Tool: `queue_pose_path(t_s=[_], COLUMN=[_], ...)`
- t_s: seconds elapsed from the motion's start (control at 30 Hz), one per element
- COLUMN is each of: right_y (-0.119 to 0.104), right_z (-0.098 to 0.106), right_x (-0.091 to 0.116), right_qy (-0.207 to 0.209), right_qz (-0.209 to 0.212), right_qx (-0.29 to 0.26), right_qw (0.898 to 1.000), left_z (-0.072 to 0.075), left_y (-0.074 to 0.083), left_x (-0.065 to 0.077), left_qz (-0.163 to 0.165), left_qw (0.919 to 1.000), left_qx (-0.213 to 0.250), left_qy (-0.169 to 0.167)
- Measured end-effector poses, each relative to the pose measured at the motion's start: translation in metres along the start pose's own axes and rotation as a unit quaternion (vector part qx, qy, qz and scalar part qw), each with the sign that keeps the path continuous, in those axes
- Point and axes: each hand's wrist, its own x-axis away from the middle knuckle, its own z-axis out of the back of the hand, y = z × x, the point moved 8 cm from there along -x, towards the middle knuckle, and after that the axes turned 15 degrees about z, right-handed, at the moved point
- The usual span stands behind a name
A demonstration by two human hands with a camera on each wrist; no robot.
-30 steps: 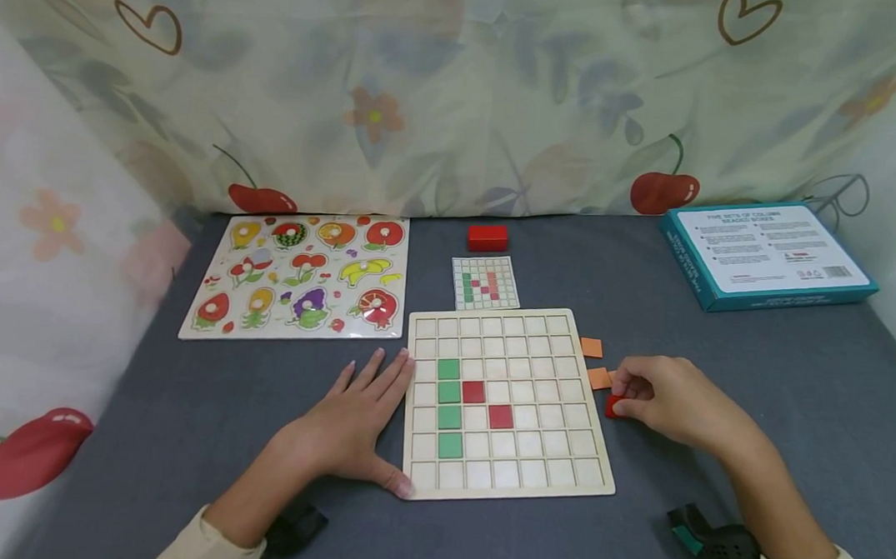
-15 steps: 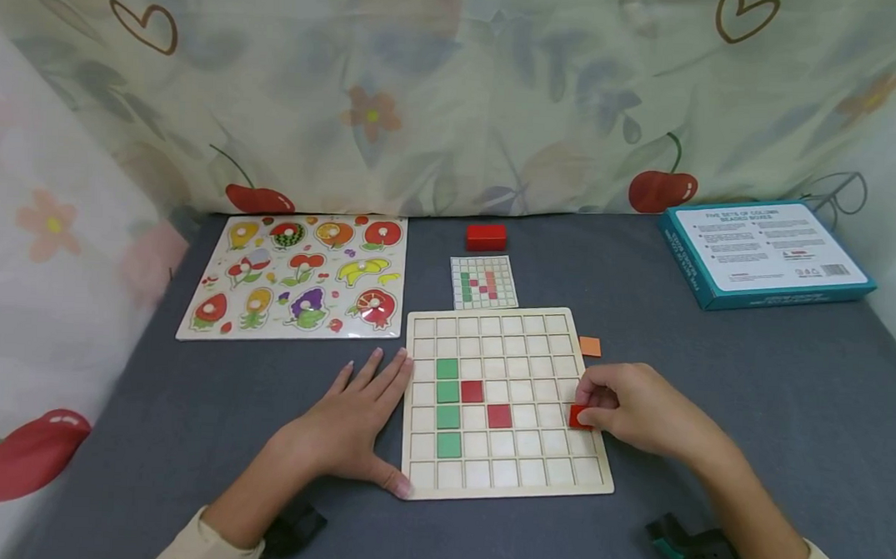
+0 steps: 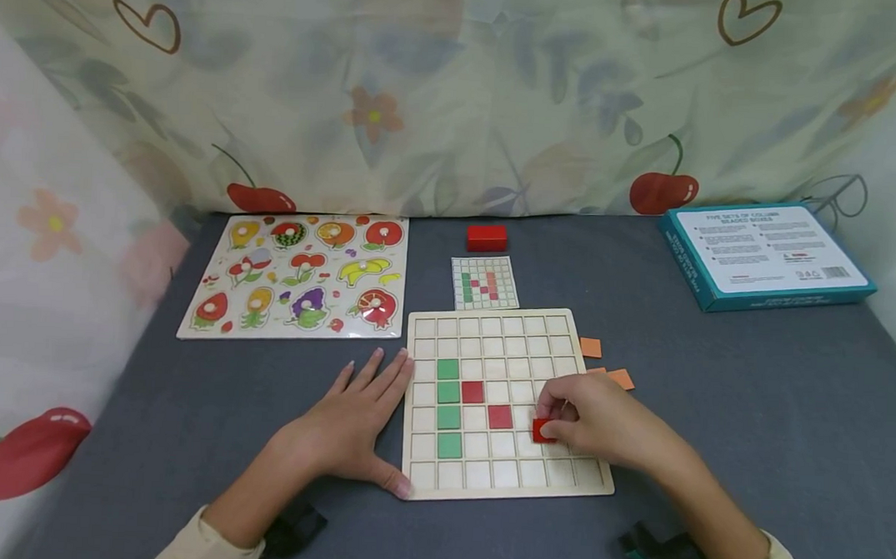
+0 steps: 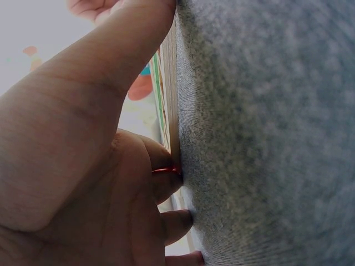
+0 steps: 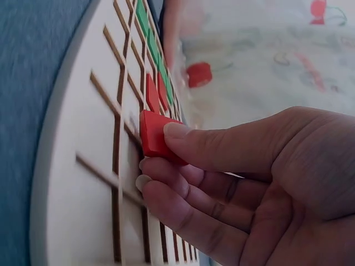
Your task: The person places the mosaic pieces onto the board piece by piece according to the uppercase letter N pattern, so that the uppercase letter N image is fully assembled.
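Note:
A square wooden grid board [image 3: 510, 476] lies on the dark table, with a column of green tiles [image 3: 449, 417] and two red tiles [image 3: 500, 416] set in its cells. My right hand [image 3: 600, 415] pinches a red square tile [image 5: 155, 134] between thumb and fingers, close over the board's right half. Spread flat, my left hand [image 3: 347, 429] rests on the table, its fingertips and thumb right at the board's left edge. In the left wrist view that hand's fingers [image 4: 176, 226] touch the cloth along the board's side.
A small printed pattern card [image 3: 485, 283] lies behind the board, with a red block [image 3: 486, 238] beyond it. Orange tiles [image 3: 591, 347] sit by the right edge. A fruit puzzle [image 3: 298, 277] lies back left, a teal box [image 3: 775, 256] back right.
My right hand has carried the red tile leftward from beside the orange tiles to over the board. My left hand has stayed in place.

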Motion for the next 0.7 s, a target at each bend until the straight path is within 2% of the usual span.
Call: queue_pose_path(t_s=[0.17, 0.5, 0.7], right_y=[-0.009, -0.013, -0.020], right_z=[-0.011, -0.014, -0.017], right_x=[-0.007, -0.008, -0.007], right_qy=[-0.013, -0.010, -0.028], right_qz=[0.005, 0.038, 0.092], right_qx=[0.016, 0.078, 0.072], right_qw=[1.000, 0.996, 0.993], left_z=[0.000, 0.000, 0.000], left_y=[0.000, -0.001, -0.001], left_x=[0.000, 0.000, 0.000], left_qz=[-0.002, 0.000, 0.003], left_qw=[1.0000, 1.0000, 1.0000], left_qx=[0.002, 0.002, 0.002], left_qy=[0.002, 0.004, -0.001])
